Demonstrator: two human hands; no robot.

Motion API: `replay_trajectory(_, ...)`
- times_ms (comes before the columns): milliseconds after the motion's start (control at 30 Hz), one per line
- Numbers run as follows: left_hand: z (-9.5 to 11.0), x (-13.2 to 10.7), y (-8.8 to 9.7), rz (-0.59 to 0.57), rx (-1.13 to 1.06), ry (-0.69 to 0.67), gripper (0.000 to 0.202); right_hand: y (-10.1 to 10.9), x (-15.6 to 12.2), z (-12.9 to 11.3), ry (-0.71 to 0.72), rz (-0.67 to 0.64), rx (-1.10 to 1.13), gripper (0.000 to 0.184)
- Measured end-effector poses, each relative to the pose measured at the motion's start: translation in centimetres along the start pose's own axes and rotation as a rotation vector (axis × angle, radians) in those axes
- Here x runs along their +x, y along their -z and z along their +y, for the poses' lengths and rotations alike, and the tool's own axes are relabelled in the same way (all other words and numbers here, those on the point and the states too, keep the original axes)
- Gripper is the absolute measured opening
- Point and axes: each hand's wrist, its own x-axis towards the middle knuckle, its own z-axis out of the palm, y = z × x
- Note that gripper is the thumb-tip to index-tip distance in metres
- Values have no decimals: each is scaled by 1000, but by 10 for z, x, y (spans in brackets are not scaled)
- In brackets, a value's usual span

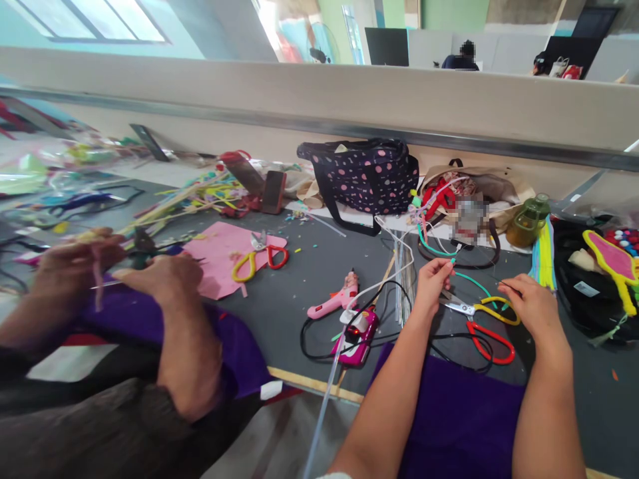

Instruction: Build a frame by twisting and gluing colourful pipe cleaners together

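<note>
My left hand [433, 285] is closed in a pinch on a small teal piece [453, 262] just above the table. My right hand [532, 306], a little to the right, has its fingers pinched together on a thin dark strand [503, 282] too fine to name. Between and below my hands lies a pair of scissors [464, 309] with one yellow and one red handle loop, its blades toward my left wrist. A teal cord [474, 279] curves on the table behind the scissors. Purple cloth [464, 412] covers my lap side of the table edge.
A pink glue gun [339, 298] and magenta power strip [362, 342] with cables lie left of my forearm. A co-worker's hands [164, 273] hold pliers [141, 246] farther left. Behind stand a dotted bag [369, 176] and a green bottle [528, 221]; right, a black bag [574, 293].
</note>
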Motion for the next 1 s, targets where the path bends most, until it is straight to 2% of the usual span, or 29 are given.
replay_trajectory(133, -6, 1, -2, 23, -30, 36, 36, -2, 4, -8, 24, 68, 141, 35)
replay_trajectory(267, -9, 0, -6, 16, -26, 56, 37, -6, 6, -16, 45, 143, 183, 35)
replay_trajectory(533, -2, -6, -13, -50, -35, -61, 46, -11, 6, -21, 67, 38, 145, 29)
replay_trajectory(667, -2, -7, -13, -27, -25, -33, 43, -11, 6, -27, 67, -3, 193, 27)
replay_trajectory(833, -3, -9, -14, -74, -21, -26, 42, -13, 8, -41, 38, 20, 402, 25)
replay_trajectory(1000, -2, -14, -18, -109, 19, -57, 39, -17, 10, -51, -10, 63, 481, 22)
